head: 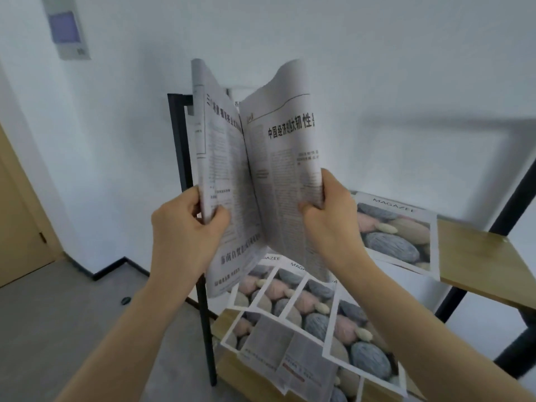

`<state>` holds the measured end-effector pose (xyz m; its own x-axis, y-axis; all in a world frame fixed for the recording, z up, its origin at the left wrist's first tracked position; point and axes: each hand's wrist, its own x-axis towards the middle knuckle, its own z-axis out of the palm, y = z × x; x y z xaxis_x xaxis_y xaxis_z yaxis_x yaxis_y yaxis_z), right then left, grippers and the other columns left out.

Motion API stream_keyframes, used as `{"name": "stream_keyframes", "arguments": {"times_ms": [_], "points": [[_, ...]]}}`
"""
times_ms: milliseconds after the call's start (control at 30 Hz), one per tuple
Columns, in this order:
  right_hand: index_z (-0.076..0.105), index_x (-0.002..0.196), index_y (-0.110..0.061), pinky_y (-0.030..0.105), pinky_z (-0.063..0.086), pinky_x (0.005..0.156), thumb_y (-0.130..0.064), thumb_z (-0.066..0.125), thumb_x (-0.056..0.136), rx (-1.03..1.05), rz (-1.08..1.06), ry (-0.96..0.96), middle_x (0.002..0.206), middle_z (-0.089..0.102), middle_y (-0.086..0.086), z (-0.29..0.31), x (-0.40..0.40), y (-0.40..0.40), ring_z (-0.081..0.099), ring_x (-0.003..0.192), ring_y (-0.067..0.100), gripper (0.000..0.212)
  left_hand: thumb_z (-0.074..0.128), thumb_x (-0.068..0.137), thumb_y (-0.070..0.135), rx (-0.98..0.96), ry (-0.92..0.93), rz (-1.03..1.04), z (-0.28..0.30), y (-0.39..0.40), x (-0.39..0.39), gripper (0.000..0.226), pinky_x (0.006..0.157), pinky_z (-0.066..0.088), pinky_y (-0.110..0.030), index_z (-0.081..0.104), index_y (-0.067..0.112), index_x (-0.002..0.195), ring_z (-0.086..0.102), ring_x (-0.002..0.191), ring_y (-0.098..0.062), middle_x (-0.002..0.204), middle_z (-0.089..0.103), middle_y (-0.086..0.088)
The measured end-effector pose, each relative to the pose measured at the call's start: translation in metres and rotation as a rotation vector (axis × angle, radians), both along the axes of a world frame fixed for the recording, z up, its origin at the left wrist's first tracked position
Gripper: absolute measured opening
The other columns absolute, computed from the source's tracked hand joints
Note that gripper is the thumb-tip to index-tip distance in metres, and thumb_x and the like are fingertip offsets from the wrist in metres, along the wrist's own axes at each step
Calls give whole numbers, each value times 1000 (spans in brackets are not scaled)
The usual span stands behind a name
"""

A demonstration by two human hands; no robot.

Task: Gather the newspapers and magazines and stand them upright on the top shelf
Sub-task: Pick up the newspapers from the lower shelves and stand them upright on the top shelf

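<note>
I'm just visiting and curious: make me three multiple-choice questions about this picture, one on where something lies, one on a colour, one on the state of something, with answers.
1. Where does the single magazine with the yarn-ball cover lie?
A. on the floor
B. flat on the upper wooden shelf
C. in the left hand

2. What colour is the shelf's metal frame?
A. black
B. white
C. red

3. How is the newspaper held?
A. rolled into a tube
B. folded shut under one arm
C. open and upright, gripped by both hands

Answers:
1 B, it rests flat on the wooden board to the right.
2 A, the posts look black against the white wall.
3 C, the left hand and right hand each grip a lower edge with the pages spread.
</note>
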<state>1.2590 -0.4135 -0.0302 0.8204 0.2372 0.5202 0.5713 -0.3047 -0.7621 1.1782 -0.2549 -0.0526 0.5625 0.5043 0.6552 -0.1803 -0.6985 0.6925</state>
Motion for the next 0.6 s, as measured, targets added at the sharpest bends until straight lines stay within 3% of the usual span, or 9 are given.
{"name": "stream_keyframes", "arguments": {"times_ms": [200, 300, 367, 467, 600], "points": [[47, 86, -19, 8, 34, 46, 12, 45, 80, 114, -113, -62, 63, 45, -7, 14, 47, 5, 42, 54, -4, 31, 65, 86, 9, 47, -99, -45, 7, 8, 63, 14, 58, 53, -11, 70, 6, 98, 66, 75, 0, 88, 67, 13], [53, 97, -15, 4, 34, 49, 12, 44, 81, 146, -165, -84, 66, 48, -13, 14, 78, 14, 47, 60, -13, 33, 64, 88, 13, 38, -120, -61, 5, 15, 106, 17, 63, 58, -19, 68, 5, 103, 65, 75, 1, 97, 68, 7], [56, 110, -7, 1, 34, 51, 12, 43, 82, 159, -203, -90, 68, 48, -16, 12, 102, 22, 47, 62, -18, 37, 63, 90, 15, 29, -132, -77, 2, 24, 137, 18, 67, 60, -29, 67, 6, 105, 67, 78, -7, 100, 70, 1], [55, 123, -7, -2, 34, 56, 12, 43, 82, 178, -225, -102, 76, 51, -21, 9, 137, 37, 48, 68, -22, 46, 63, 90, 17, 63, -139, -76, -6, 41, 185, 14, 63, 59, -41, 65, 6, 99, 68, 73, -21, 90, 71, -8], [52, 130, -10, -3, 37, 62, 12, 42, 84, 210, -240, -80, 89, 61, -12, 1, 180, 61, 50, 74, -22, 51, 62, 91, 14, 87, -121, -77, -15, 64, 237, 13, 46, 44, -27, 60, 4, 84, 50, 47, -9, 62, 59, -8]]}}
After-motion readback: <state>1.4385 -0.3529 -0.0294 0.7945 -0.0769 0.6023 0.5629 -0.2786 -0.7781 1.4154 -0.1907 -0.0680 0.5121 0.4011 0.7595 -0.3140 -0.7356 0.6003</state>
